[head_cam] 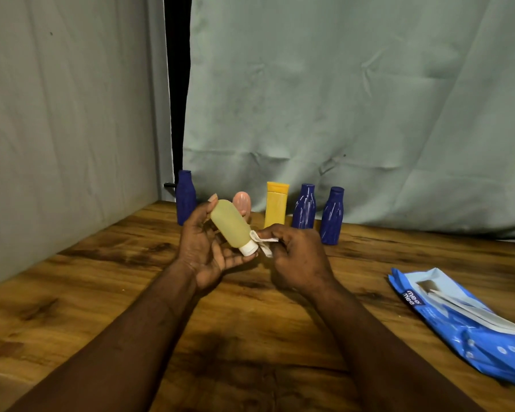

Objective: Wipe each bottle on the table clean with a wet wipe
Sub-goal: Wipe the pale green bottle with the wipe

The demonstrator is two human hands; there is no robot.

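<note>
My left hand (204, 248) holds a pale yellow-green squeeze bottle (232, 224) tilted above the table, its white cap (248, 248) pointing down to the right. My right hand (298, 257) pinches a small crumpled white wet wipe (263, 243) against the bottle just above the cap. Behind the hands, along the back of the wooden table (101, 292), stand a dark blue bottle (185, 197) at the left, a pink bottle (242, 203) partly hidden by the held one, a yellow tube (276, 205), and two more dark blue bottles (304, 206) (332, 215).
A blue pack of wet wipes (458, 319) lies flat at the right side of the table, its flap up. Grey-green cloth (339, 99) hangs behind the table and at the left, with a dark gap between the sheets.
</note>
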